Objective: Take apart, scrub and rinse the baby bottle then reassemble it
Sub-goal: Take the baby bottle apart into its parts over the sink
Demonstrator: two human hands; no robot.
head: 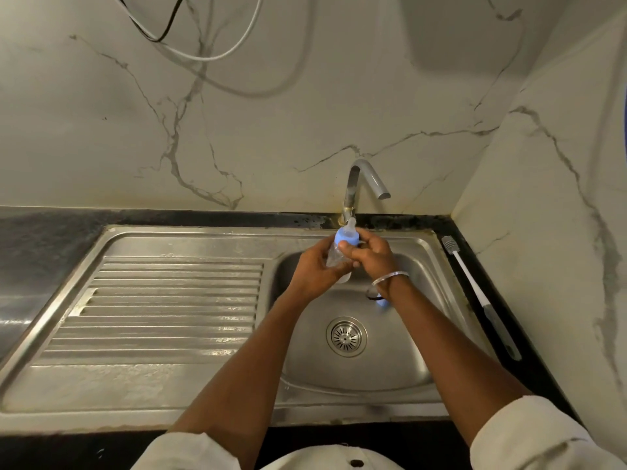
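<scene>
One bottle, one brush, one tap, two hands

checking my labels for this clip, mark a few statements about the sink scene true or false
1. The left hand and right hand both hold the bottle over the basin. True.
2. The brush is in the right hand. False: it lies right of the basin, untouched.
3. The blue ring and teat are on the bottle. True.
4. The teat points down. False: it points up toward the tap.
</scene>
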